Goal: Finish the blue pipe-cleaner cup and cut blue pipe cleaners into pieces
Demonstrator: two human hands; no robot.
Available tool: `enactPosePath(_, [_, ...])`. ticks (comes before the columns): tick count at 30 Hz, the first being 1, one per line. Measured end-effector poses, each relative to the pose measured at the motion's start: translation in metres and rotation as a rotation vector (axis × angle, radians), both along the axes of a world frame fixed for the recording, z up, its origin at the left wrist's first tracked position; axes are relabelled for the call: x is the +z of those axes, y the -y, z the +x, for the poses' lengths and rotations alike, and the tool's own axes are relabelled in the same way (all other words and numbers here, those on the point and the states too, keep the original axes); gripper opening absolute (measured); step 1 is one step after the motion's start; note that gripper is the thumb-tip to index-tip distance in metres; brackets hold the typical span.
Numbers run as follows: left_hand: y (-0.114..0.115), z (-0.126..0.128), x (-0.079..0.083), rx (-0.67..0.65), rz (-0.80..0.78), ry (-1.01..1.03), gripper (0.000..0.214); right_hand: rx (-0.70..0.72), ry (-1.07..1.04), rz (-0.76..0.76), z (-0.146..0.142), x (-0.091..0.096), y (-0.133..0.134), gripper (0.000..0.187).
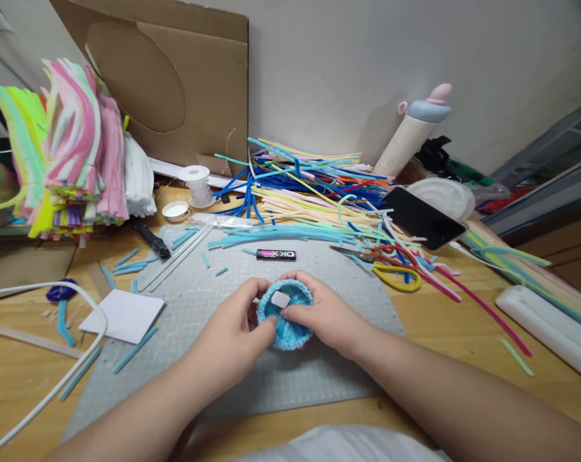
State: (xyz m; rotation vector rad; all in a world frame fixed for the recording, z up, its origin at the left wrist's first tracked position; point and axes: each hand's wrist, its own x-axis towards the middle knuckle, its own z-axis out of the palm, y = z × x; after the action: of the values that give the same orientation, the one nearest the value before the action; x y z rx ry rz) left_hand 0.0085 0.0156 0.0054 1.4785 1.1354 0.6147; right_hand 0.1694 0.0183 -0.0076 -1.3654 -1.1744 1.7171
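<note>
Soft, fuzzy blue strands form a round, shallow cup [294, 333], its rim knobbly and its hollow smoother. The left hand [239, 321] and right hand [336, 316] grasp it from both sides, fingers curled around the outside, thumbs reaching inside. It is above the grey gridded cutting mat [319, 382], toward the near edge of the wooden tabletop [444, 350]; whether it touches the mat cannot be told.

Just beyond lies a dark printed cylinder [275, 255], with loose light-blue stems [280, 236] behind it. Scissors [397, 276] with red and yellow handles lie toward the right edge, near a flat black phone [425, 218]. Tangled coloured stems [314, 179] crowd the far edge; white paper [124, 316] lies toward the left.

The cup's opening faces up and toward the viewer, partly covered by the thumbs; a small white block [280, 299] shows inside, next to the right thumb.
</note>
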Motion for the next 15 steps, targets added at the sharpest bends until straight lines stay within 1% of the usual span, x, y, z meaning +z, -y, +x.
enactPosePath(3, [0.0001,0.0002,-0.0019,0.013,0.023,-0.022,0.024,-0.006,0.018,0.021,-0.0013,0.0011,0.0006,0.036])
enactPosePath(5, [-0.0009,0.0004,-0.004,0.044,0.02,-0.026,0.023,0.023,0.009,0.008,-0.001,0.0025,0.0012,0.04])
enactPosePath(8, [-0.0025,0.0013,-0.0068,0.11,-0.028,0.003,0.023,0.078,-0.031,-0.032,0.001,0.0046,0.0016,0.047])
enactPosePath(10, [-0.0031,0.0019,-0.0081,0.137,-0.064,-0.002,0.025,0.075,-0.035,-0.031,0.0021,0.005,0.0015,0.047])
enactPosePath(13, [-0.0037,0.0022,-0.0093,0.124,-0.056,-0.026,0.029,0.041,0.025,0.022,0.0023,0.0029,0.0013,0.044])
enactPosePath(15, [-0.0044,0.0024,-0.0094,0.099,-0.017,-0.047,0.027,0.025,0.035,0.093,0.0014,0.0004,0.0017,0.043])
